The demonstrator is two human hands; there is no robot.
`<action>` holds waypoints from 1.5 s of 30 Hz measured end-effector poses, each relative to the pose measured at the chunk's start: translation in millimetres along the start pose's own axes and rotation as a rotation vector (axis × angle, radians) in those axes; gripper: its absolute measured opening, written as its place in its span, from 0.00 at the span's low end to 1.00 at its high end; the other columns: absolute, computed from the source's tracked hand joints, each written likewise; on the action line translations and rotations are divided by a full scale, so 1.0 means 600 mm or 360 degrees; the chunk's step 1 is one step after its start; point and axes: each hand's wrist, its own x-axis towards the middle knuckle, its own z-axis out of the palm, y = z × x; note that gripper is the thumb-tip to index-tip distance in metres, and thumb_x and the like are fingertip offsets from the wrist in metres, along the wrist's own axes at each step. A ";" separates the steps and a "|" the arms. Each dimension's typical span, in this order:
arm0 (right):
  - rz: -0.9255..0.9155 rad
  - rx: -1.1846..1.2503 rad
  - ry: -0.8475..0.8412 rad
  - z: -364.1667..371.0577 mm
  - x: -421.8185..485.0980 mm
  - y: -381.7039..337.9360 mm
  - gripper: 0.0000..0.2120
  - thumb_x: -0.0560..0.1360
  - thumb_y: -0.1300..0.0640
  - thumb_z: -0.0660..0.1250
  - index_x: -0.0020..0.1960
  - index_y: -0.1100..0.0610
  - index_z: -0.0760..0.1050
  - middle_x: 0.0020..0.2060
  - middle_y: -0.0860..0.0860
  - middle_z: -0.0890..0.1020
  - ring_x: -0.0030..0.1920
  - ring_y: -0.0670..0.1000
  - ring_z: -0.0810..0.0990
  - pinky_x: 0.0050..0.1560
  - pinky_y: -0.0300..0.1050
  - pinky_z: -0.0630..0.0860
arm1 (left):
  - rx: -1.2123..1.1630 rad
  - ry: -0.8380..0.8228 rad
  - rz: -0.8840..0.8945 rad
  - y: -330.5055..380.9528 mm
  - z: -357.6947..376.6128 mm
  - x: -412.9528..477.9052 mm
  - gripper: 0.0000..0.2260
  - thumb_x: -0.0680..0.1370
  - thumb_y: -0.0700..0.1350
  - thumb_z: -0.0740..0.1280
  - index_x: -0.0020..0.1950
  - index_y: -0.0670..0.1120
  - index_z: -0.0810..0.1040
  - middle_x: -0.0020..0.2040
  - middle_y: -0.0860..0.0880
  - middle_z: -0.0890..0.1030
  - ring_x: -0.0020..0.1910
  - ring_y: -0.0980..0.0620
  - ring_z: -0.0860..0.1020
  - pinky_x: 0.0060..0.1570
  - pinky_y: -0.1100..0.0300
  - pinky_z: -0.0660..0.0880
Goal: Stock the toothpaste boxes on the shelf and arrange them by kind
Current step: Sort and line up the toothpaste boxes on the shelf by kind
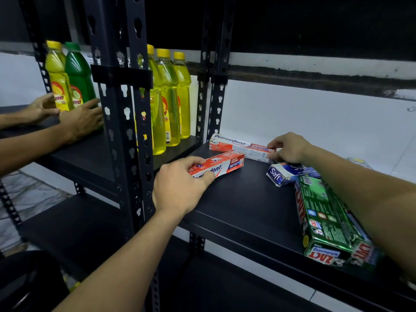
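Gripping near Pepsodent box (221,165) at L end w/ left hand (180,188), curled round it; long axis L-R on shelf (243,199). Pinching R end of far Pepsodent box (236,145) w/ right hand (290,148), just behind, roughly parallel. Likely next: squaring both flush. Safi boxes (283,174), Zact boxes (326,221) to R.

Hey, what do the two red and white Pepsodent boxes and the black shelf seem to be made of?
Near red-and-white Pepsodent toothpaste box and far Pepsodent box: apparently thin printed cardboard, lightly glossy, crisp folded edges. Black shelf board: matt, probably painted metal or laminate. Its slotted uprights suggest steel.
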 end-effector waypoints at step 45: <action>-0.0131 -0.0153 -0.0128 -0.038 -0.118 -0.025 0.14 0.75 0.40 0.68 0.39 0.50 0.80 0.35 0.46 0.82 0.40 0.47 0.78 0.40 0.43 0.70 | 0.0005 -0.0007 0.0013 0.000 -0.002 0.001 0.16 0.69 0.62 0.72 0.55 0.63 0.83 0.43 0.60 0.83 0.42 0.57 0.79 0.42 0.60 0.77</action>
